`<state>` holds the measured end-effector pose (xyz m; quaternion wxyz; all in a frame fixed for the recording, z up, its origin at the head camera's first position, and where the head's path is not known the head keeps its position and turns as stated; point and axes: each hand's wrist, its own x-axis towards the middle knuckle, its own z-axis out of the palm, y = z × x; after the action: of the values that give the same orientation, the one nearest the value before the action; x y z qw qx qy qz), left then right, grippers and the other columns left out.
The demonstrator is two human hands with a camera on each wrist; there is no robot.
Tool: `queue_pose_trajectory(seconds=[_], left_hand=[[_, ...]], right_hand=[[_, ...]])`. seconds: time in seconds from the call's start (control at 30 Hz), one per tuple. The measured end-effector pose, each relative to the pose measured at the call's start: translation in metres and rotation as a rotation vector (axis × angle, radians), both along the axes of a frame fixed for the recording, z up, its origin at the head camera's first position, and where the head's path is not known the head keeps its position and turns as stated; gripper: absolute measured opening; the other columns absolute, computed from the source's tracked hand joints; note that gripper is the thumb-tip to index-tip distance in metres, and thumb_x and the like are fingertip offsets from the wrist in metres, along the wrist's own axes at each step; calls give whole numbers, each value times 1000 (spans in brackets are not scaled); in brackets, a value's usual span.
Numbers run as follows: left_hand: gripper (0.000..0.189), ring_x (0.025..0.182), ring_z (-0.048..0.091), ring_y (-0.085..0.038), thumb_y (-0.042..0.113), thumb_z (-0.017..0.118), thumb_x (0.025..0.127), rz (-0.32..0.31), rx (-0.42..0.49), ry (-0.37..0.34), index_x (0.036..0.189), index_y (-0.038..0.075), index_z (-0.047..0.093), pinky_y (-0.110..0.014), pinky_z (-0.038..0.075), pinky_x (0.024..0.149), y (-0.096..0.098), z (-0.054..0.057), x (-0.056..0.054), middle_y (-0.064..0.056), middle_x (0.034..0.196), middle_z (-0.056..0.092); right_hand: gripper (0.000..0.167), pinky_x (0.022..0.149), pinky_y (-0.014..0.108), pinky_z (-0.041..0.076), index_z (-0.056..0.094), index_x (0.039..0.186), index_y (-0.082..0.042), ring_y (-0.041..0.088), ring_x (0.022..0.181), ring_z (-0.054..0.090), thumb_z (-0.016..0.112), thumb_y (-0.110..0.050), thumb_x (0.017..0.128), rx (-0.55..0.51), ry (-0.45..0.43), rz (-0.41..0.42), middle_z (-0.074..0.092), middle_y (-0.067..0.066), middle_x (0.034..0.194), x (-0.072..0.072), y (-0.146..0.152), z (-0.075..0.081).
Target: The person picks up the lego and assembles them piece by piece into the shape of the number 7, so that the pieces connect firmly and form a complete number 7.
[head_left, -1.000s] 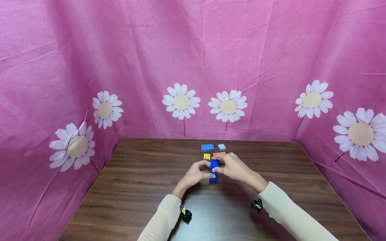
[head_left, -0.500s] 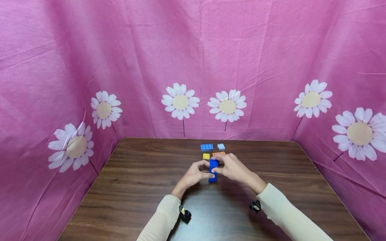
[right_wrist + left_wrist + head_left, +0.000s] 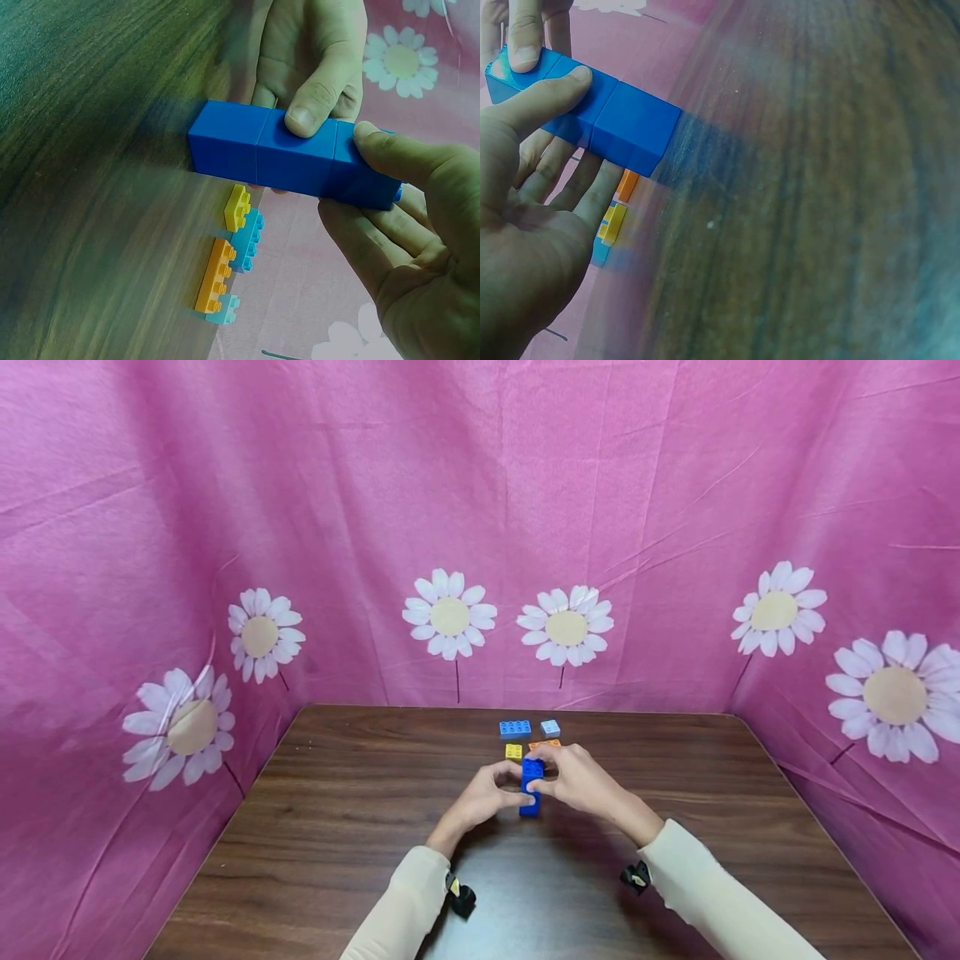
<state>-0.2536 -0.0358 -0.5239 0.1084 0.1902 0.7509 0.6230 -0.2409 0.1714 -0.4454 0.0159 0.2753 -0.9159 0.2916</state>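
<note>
A column of three dark blue toy building bricks stands upright on the table between both hands. My left hand holds it from the left, and in the right wrist view its thumb lies on the middle brick. From the other side my right hand pinches the top brick between thumb and fingers. Seams show between the bricks, which sit flush on each other. The lowest brick has no fingers on its front. Fingers hide part of the column's far side.
Beyond the hands lie a yellow brick, an orange brick partly behind my right hand, a long light blue brick and a small pale blue brick. A pink flowered cloth surrounds the wooden table.
</note>
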Motion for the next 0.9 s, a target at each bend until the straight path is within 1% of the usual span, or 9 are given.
queue_pose_trajectory(seconds=[0.2, 0.43, 0.5, 0.6, 0.67, 0.73, 0.8, 0.87, 0.9], left_hand=[[30, 105, 69, -13, 13, 86, 90, -2, -2, 6, 116, 6, 74, -25, 57, 89, 0, -1, 0, -9, 115, 78], [30, 106, 68, -12, 14, 85, 91, -11, -6, 7, 118, 7, 74, -26, 56, 92, 0, -1, -1, -8, 117, 77], [30, 107, 68, -12, 14, 85, 91, -11, -6, 6, 118, 7, 74, -26, 55, 92, 0, -1, -1, -8, 117, 77], [30, 109, 69, -14, 13, 85, 91, -9, 0, -10, 118, 7, 73, -26, 57, 92, 0, -2, 1, -8, 117, 77], [30, 111, 71, -17, 12, 84, 92, -9, 3, -22, 119, 7, 73, -26, 58, 92, 0, -2, 1, -9, 118, 76], [31, 113, 72, -21, 12, 84, 92, -10, 4, -42, 120, 6, 72, -30, 60, 94, 0, -2, 2, -10, 118, 76], [31, 115, 73, -24, 13, 83, 93, -6, -3, -55, 121, 7, 71, -34, 61, 96, 0, -2, 2, -9, 119, 75], [32, 116, 72, -26, 14, 83, 93, 0, -11, -65, 121, 8, 70, -38, 61, 98, 0, -1, 3, -9, 120, 75], [32, 117, 72, -27, 15, 84, 93, 3, -12, -69, 121, 8, 69, -40, 61, 99, 0, -1, 3, -9, 120, 75]], right_hand=[[43, 89, 40, 65, 73, 126, -3, 22, 103, 78, 87, -22, 91, -1, 15, 7, 79, 12, 119, -1, 1, 0], [45, 93, 42, 64, 72, 129, -4, 24, 107, 77, 86, -22, 91, -15, -22, -6, 77, 13, 123, 1, 1, 1], [45, 93, 42, 63, 71, 131, -4, 24, 108, 77, 85, -23, 93, -12, -25, 7, 77, 13, 124, 1, 2, 1], [47, 95, 43, 63, 68, 134, -2, 26, 111, 76, 83, -22, 94, -2, -38, 60, 75, 14, 127, 0, 6, 3], [49, 96, 44, 62, 64, 139, -1, 30, 115, 75, 81, -17, 96, -9, -70, 105, 73, 17, 133, -2, 11, 6], [49, 96, 45, 63, 62, 142, -1, 33, 117, 74, 78, -8, 97, -21, -105, 135, 71, 19, 135, -5, 17, 10], [48, 95, 46, 63, 62, 143, -3, 36, 117, 73, 73, 2, 96, -44, -140, 135, 71, 19, 137, -10, 25, 14], [47, 94, 47, 63, 64, 141, -3, 38, 116, 73, 68, 8, 95, -58, -145, 115, 71, 20, 135, -17, 33, 16], [45, 93, 47, 63, 65, 139, -2, 37, 114, 74, 66, 10, 95, -59, -133, 98, 73, 20, 132, -21, 37, 16]])
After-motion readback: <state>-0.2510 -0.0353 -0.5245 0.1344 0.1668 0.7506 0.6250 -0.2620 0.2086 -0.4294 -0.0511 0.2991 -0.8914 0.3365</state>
